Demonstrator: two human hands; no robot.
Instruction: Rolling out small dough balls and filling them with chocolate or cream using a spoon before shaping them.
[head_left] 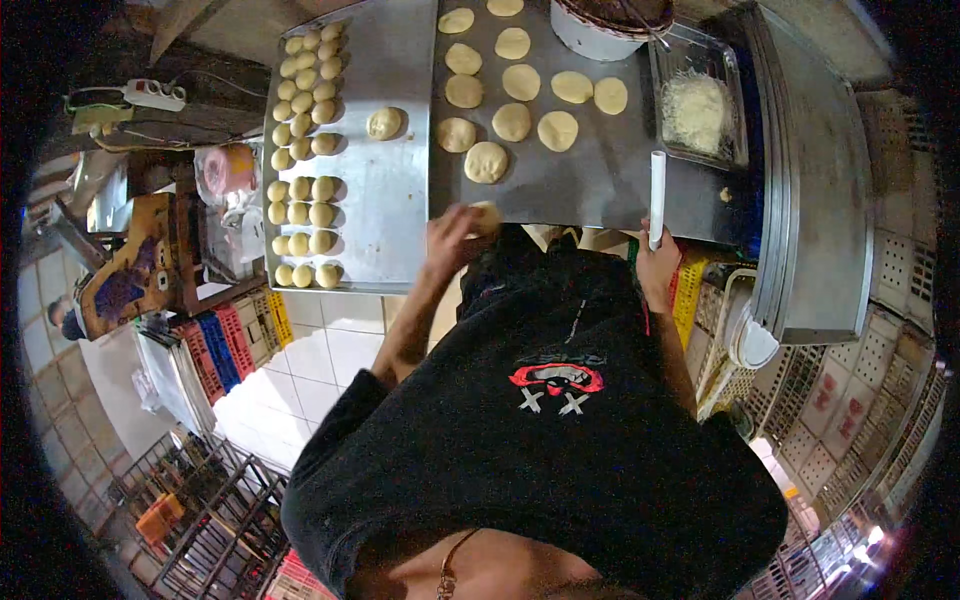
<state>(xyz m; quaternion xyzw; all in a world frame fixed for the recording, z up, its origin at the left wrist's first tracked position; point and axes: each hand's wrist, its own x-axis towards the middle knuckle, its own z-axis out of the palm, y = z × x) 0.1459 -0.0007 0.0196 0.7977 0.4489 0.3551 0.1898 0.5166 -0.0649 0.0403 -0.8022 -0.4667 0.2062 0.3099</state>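
Your left hand (pixel 450 240) curls against 1 dough round (pixel 488 215), its grip unclear, balls (pixel 322 188) farther left; your right hand (pixel 657 264) grips a white rod (pixel 657 195).

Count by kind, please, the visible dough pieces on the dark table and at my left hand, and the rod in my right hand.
Dough rounds on dark table: 12
Dough piece at left hand: 1
White rod in right hand: 1
Total: 14
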